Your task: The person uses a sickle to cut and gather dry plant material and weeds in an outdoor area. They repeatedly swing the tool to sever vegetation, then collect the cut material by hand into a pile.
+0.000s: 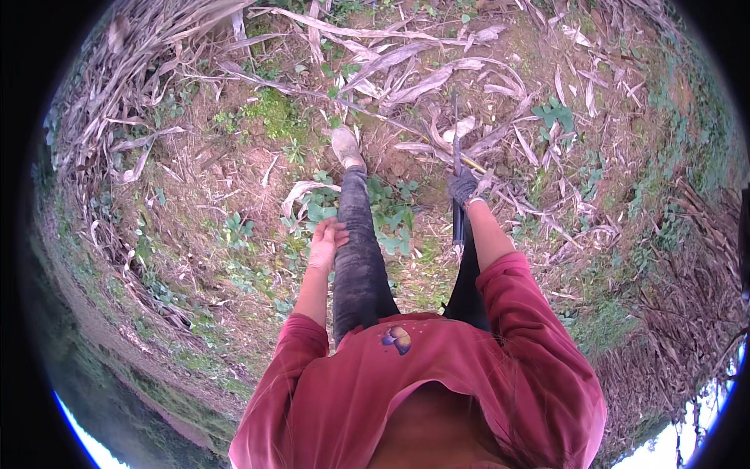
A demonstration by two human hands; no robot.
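Note:
My right hand [463, 186], in a dark knitted glove, is shut around the dark handle [458, 225] of a bladed hand tool. Its narrow metal blade [456, 132] points away from me and is seen nearly edge-on, so its exact shape is unclear. A long dry maize stalk [375, 114] lies slantwise across the ground and passes close by this hand; whether they touch I cannot tell. My bare left hand [329, 240] hangs beside my left trouser leg [358, 234], fingers loosely bent, with nothing seen in it.
Dry maize leaves [410, 64] litter the soil ahead. A heap of dry stalks [140, 41] lies at the far left, more standing dry stalks [662, 328] at the right. Low green plants [392, 205] grow near my forward left shoe [345, 146].

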